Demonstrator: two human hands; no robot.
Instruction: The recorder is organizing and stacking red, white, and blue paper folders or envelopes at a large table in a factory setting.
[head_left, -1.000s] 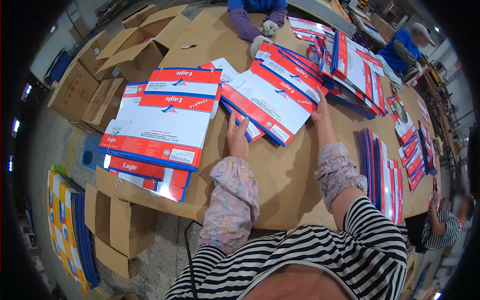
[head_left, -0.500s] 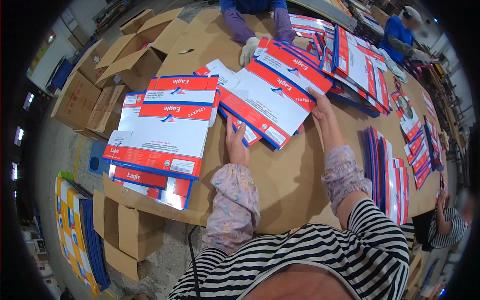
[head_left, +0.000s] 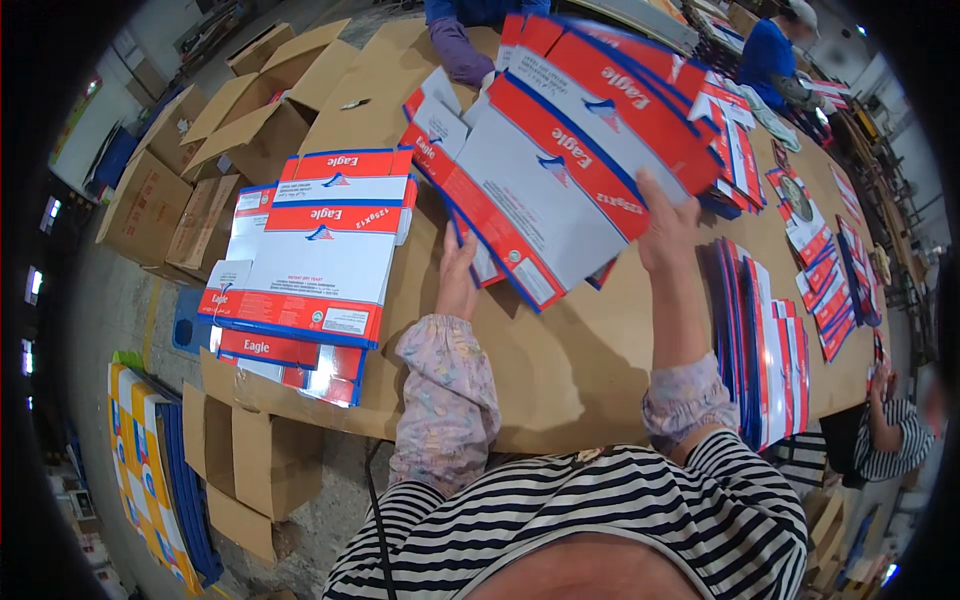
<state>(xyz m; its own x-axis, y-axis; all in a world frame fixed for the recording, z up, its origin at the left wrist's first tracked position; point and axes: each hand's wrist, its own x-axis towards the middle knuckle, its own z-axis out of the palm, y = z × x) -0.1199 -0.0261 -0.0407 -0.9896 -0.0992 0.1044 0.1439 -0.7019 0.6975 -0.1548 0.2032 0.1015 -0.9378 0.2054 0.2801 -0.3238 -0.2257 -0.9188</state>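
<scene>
A stack of flat red, white and blue printed cartons point(head_left: 560, 170) is lifted and tilted above the brown cardboard-covered table point(head_left: 570, 370). My right hand point(head_left: 668, 225) grips its right edge from below. My left hand point(head_left: 458, 275) holds its lower left edge. To the left, a second pile of the same flat cartons point(head_left: 315, 255) lies on the table, with more of them fanned out under it.
Open brown cardboard boxes point(head_left: 235, 115) stand at the far left. More flat cartons stand on edge point(head_left: 765, 350) at my right. Another person's gloved hand point(head_left: 458, 50) reaches in from the far side. Yellow and blue sheets point(head_left: 150, 470) lie on the floor.
Both my hands have raised the carton stack off the table and tilted it up toward me. The pile at the left has not moved.
</scene>
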